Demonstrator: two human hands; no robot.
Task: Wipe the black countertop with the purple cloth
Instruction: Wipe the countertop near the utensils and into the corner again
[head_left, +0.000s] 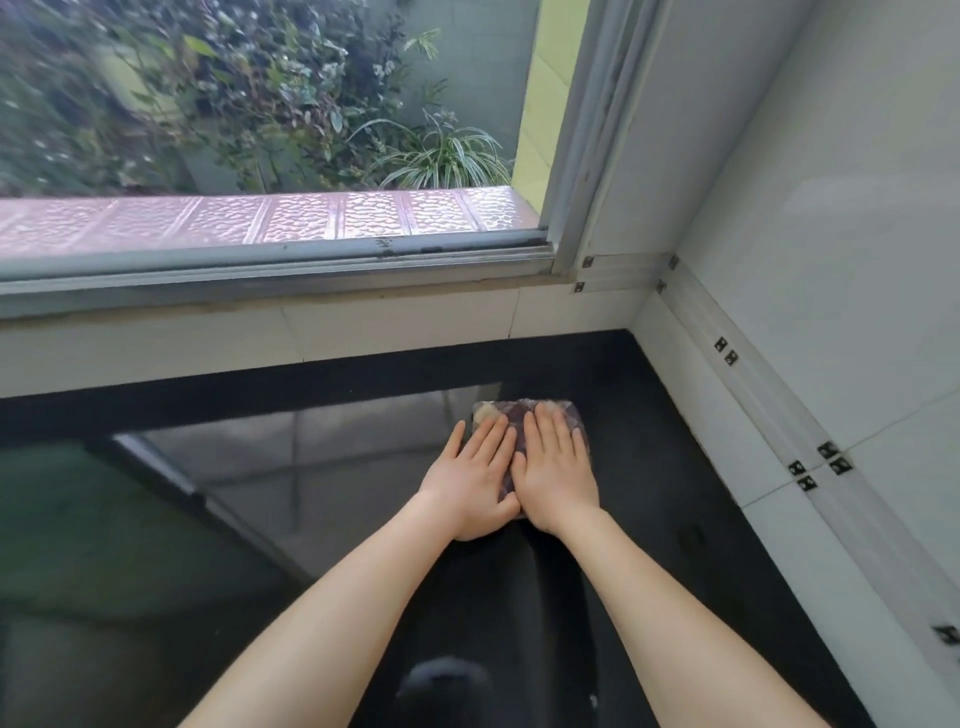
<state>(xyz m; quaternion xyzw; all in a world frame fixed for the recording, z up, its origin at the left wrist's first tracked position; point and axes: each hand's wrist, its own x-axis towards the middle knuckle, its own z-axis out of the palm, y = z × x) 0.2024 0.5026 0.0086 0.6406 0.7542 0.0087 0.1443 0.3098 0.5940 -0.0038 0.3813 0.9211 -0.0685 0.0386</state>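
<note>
- The purple cloth (540, 421) lay folded into a small pad on the black surface (649, 519), toward the far right corner, near the white tiled wall (831, 260) on the right and a little short of the white ledge (260, 343) under the window.
- The cloth looked mottled: dark purple over most of what showed, with a pale, cream patch at its far left corner. Its texture seemed fluffy, though the hands hid most of it.
- The left hand (475, 478) lay flat, palm down, on the left part of the cloth, its fingers (491, 441) straight and slightly spread, gripping nothing. Its thumb reached off the cloth's left edge onto the surface.
- The right hand (558, 473) lay flat beside it on the right part of the cloth, fingers straight and close together, pressing down rather than clasping.
- The two hands touched along their inner edges, both bare forearms reaching in from the near side.
- The surface was glossy and mirrored the window frame (311, 260) and the arms; its right part looked duller and faintly speckled.
- Beyond the glass stood leafy plants (260, 93) and a pinkish patterned sill (260, 218).
</note>
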